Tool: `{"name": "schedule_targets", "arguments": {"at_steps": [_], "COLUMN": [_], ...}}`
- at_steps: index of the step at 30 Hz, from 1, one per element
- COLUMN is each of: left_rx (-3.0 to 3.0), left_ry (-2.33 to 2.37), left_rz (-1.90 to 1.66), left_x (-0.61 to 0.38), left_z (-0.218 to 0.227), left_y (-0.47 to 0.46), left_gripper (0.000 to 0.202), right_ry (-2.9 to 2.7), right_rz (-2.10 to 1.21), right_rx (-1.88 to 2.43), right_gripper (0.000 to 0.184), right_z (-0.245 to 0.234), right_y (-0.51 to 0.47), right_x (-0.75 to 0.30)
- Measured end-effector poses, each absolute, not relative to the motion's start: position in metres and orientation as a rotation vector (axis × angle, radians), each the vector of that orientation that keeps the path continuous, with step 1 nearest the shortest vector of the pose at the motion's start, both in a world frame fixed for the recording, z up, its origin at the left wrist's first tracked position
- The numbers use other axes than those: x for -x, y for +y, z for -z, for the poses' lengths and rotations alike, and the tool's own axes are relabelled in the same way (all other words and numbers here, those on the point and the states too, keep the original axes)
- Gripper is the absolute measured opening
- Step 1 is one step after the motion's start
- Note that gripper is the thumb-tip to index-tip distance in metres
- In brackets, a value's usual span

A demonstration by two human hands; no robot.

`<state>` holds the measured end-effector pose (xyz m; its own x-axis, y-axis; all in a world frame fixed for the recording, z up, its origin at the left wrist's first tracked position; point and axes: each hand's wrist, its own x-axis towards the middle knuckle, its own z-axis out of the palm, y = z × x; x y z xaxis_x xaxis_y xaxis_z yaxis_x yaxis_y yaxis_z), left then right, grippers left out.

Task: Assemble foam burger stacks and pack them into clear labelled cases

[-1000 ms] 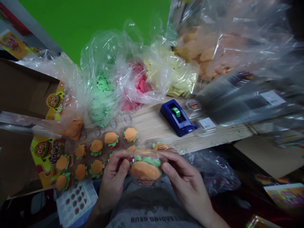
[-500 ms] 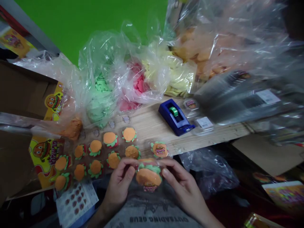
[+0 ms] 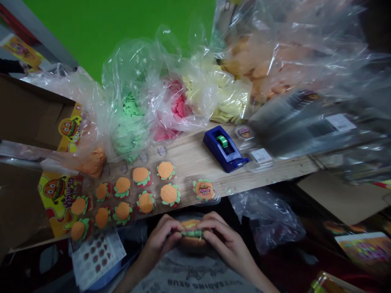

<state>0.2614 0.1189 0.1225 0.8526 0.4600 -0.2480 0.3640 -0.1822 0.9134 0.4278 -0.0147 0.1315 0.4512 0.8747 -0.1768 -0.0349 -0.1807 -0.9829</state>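
Note:
Both my hands hold a burger-shaped squishy toy point(image 3: 192, 234) low over my grey printed shirt. It sits edge-on, with its green lettuce layer between orange bun halves, and my fingers hide much of it. My left hand point(image 3: 160, 240) grips one side and my right hand point(image 3: 222, 238) the other. Just beyond them, several orange-and-green burger toys point(image 3: 146, 202) stand in rows on a wooden plank point(image 3: 192, 162). Nearest my right hand lies a burger toy in a clear wrapper point(image 3: 204, 190).
A blue tape dispenser point(image 3: 222, 147) with green tape stands on the plank. Behind it are clear bags of green, pink, yellow and orange material point(image 3: 130, 138). A cardboard box point(image 3: 27, 118) is at the left, a printed sticker sheet point(image 3: 97, 258) below the rows, and a crumpled plastic bag point(image 3: 265, 219) at the right.
The toy in my hands has turned from bun-up to edge-on and moved lower, toward my body. My fingers now close over it. The view has shifted slightly.

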Motion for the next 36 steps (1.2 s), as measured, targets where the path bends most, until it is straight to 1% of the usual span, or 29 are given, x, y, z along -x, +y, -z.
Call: {"name": "schedule_targets", "arguments": {"at_steps": [3,9,15,17,20,23,27,31,33,36], "left_rx": [-1.817,-1.784,-1.76,-1.791,-1.879,-1.882,-1.735,-1.629,-1.568,-1.494], "left_ry": [0.56,0.51,0.531,0.549,0.551,0.561,0.582,0.638,0.675,0.753], "left_rz": [-0.085,-0.05,0.021,0.071,0.156,0.24,0.293,0.342,0.368,0.28], "left_x": [-0.265,-0.268,-0.273,-0.283,-0.299,-0.311,-0.313,-0.308,-0.305,-0.298], "left_z": [-0.121,-0.127,-0.134,-0.14,-0.153,-0.164,-0.169,-0.168,-0.165,-0.159], "left_y": [0.121,0.121,0.126,0.128,0.131,0.135,0.142,0.144,0.144,0.145], "left_gripper": [0.04,0.037,0.04,0.036,0.023,0.016,0.018,0.011,0.013,0.018], "right_ry": [-0.75,-0.654,-0.501,-0.468,-0.484,-0.492,-0.424,-0.384,-0.361,-0.366], "right_rz": [-0.987,-1.053,-1.091,-1.084,-1.058,-1.044,-1.052,-1.13,-1.184,-1.225], "right_rx": [1.553,1.578,1.564,1.563,1.559,1.549,1.552,1.561,1.537,1.505], "right_gripper": [0.032,0.034,0.029,0.028,0.026,0.028,0.033,0.033,0.033,0.032], "right_z": [-0.128,-0.132,-0.137,-0.139,-0.142,-0.144,-0.145,-0.145,-0.142,-0.135], "right_y": [-0.019,-0.023,-0.016,-0.011,-0.004,0.001,0.006,0.01,0.009,0.005], "right_x": [-0.428,-0.426,-0.422,-0.423,-0.423,-0.421,-0.418,-0.42,-0.423,-0.425]}}
